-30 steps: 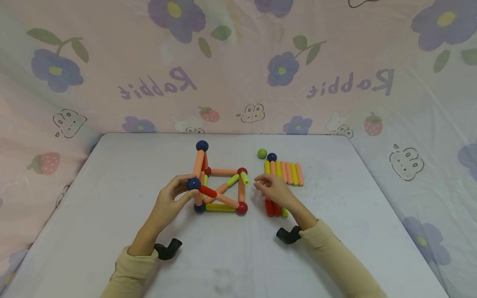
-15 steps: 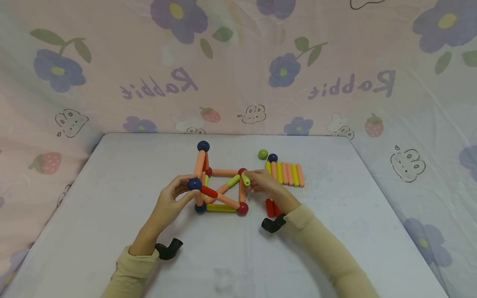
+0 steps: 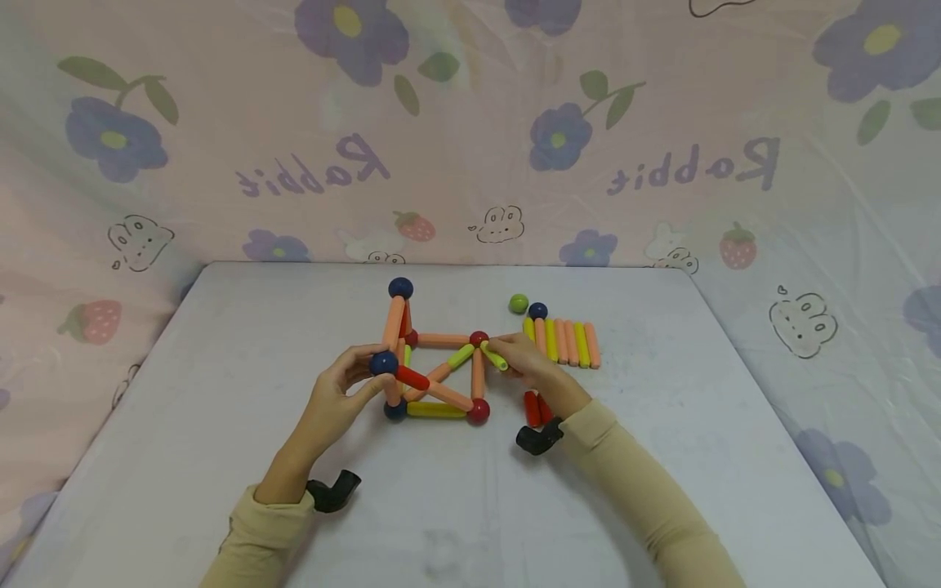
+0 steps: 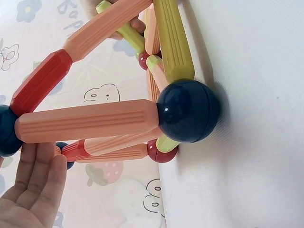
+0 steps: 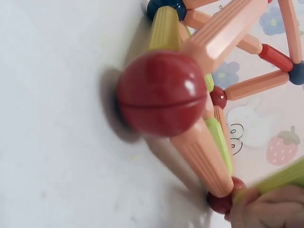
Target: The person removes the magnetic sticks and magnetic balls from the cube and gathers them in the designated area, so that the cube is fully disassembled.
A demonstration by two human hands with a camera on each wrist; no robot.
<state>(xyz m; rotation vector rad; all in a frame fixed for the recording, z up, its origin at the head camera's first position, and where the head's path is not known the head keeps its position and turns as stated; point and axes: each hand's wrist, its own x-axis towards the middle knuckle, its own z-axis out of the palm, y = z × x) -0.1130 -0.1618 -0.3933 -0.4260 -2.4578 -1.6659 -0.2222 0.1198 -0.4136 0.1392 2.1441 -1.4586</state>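
Observation:
On the white table stands a frame of magnetic sticks and balls. My left hand [image 3: 341, 400] holds the blue ball [image 3: 384, 363] at its upper front left corner; the left wrist view shows straight fingers [image 4: 40, 166] beside it. My right hand [image 3: 535, 363] is at the back right red ball [image 3: 479, 337], fingers curled against the yellow-green stick [image 3: 496, 357] attached there. This stick leans up and to the right. Its exact grip is partly hidden. Near the camera in the right wrist view is the front right red ball [image 5: 162, 92]. Another blue ball [image 3: 400, 288] tops the back left corner.
Right of the frame lies a row of loose orange and yellow sticks [image 3: 572, 343]. Behind it sit a green ball [image 3: 519, 304] and a loose blue ball [image 3: 538, 310]. Short red sticks [image 3: 532, 408] lie partly under the right forearm. A printed curtain [image 3: 456, 122] surrounds the table.
My right hand has moved left from beside the loose sticks to the back right red ball. The yellow-green stick there has swung further right. My left hand stays on its blue ball.

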